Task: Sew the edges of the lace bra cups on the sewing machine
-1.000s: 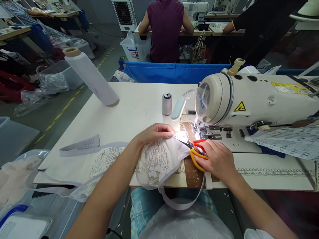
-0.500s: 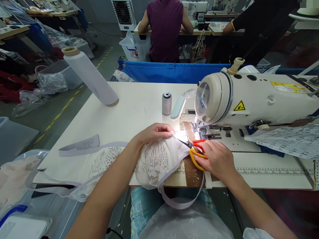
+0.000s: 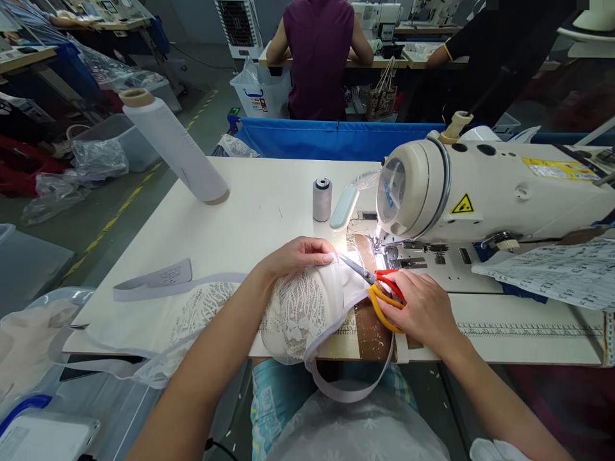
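My left hand (image 3: 296, 255) presses down on a white lace garment (image 3: 298, 314), fingers curled over its top edge by the needle area. My right hand (image 3: 423, 308) is closed around scissors (image 3: 379, 288) with red and orange handles. Their blades point left at the garment's edge, just under my left fingertips. The garment drapes off the table's front edge, and a white elastic strap (image 3: 350, 387) loops down over my lap. The sewing machine (image 3: 480, 189) stands right behind the scissors, its lamp lighting the plate.
On the white table (image 3: 240, 218) stand a small grey thread spool (image 3: 321, 200), a tall white roll (image 3: 175, 147) and a paper label (image 3: 154, 280). A printed sheet (image 3: 552, 272) lies at the right. A blue bin (image 3: 331, 137) lies behind, and a person in purple (image 3: 319, 57) sits at another table.
The scissors' blades have lifted and shifted slightly up and to the right at the garment's edge. My left hand has stayed in place on the fabric.
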Motion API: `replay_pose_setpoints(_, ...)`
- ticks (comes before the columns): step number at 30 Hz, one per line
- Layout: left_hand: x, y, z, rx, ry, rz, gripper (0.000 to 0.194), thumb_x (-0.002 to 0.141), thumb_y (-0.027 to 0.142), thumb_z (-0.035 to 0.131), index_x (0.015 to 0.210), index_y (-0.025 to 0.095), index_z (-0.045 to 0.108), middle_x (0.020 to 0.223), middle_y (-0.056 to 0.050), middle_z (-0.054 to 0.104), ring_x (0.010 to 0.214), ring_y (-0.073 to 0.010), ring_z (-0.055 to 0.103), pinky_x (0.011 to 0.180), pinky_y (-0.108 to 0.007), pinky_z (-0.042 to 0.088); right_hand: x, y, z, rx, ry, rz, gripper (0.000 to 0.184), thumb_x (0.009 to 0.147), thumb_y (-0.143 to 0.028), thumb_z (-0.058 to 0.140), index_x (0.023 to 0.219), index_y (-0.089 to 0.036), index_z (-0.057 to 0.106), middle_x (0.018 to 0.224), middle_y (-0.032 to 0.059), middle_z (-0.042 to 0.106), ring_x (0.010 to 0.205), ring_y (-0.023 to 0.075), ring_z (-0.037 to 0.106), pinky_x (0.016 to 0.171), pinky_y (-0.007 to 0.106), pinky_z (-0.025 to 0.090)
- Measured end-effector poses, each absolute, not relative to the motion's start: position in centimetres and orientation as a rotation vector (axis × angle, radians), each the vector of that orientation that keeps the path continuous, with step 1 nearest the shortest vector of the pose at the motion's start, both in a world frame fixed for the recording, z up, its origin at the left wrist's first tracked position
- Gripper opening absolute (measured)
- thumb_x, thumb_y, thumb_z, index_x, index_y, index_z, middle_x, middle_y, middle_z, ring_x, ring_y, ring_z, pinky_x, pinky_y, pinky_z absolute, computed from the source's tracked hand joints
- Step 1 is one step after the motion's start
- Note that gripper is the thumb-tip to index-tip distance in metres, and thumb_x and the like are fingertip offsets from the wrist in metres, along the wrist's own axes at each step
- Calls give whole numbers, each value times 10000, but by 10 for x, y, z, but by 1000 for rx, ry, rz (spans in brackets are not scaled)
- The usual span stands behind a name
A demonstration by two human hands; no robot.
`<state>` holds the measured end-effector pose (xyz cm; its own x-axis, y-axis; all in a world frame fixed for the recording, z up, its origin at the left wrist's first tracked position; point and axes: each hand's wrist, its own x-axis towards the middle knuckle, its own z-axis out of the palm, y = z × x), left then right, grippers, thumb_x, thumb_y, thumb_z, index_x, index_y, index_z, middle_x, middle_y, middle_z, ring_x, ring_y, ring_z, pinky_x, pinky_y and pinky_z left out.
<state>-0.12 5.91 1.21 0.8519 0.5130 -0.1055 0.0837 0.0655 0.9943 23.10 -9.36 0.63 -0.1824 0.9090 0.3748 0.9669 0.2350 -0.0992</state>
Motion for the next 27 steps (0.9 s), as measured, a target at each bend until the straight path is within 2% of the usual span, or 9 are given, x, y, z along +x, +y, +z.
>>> replay_pose_setpoints(6, 0, 59, 12, 1491, 518, 348, 198, 799, 334, 644, 737, 146, 636, 890, -55, 593, 831, -144, 518, 814, -306, 423, 229, -93, 8, -1680, -2195, -246, 237, 855, -407, 554, 904, -182, 611, 755, 32, 634, 666, 166, 553, 652, 297, 342)
replay_pose_setpoints(12, 0, 59, 13, 1471, 512, 334, 193, 797, 324, 644, 725, 146, 626, 871, -37, 580, 802, -124, 501, 785, -286, 404, 230, -92, 7, -1677, -2218, -266, 260, 869, -432, 552, 839, -180, 606, 725, 25, 629, 631, 154, 526, 640, 294, 329)
replay_pose_setpoints(21, -1, 60, 11, 1460, 554, 327, 211, 782, 349, 648, 750, 141, 639, 898, -58, 598, 820, -145, 519, 802, -315, 420, 229, -92, 0, -1630, -2207, -389, 242, 885, -404, 558, 878, -171, 622, 718, 30, 642, 631, 154, 543, 626, 301, 314)
replay_pose_setpoints(24, -1, 60, 12, 1470, 544, 311, 227, 790, 366, 638, 751, 143, 626, 878, -54, 596, 812, -145, 523, 797, -313, 423, 227, -94, 1, -1634, -2179, -323, 241, 874, -412, 563, 834, -180, 613, 680, 15, 638, 594, 147, 538, 608, 295, 328)
replay_pose_setpoints(27, -2, 59, 15, 1556, 531, 299, 225, 801, 367, 619, 744, 150, 621, 951, -66, 612, 890, -161, 539, 841, -311, 413, 236, -103, 5, -1699, -2132, -232, 211, 872, -391, 536, 820, -195, 596, 713, 17, 664, 613, 153, 572, 606, 286, 354)
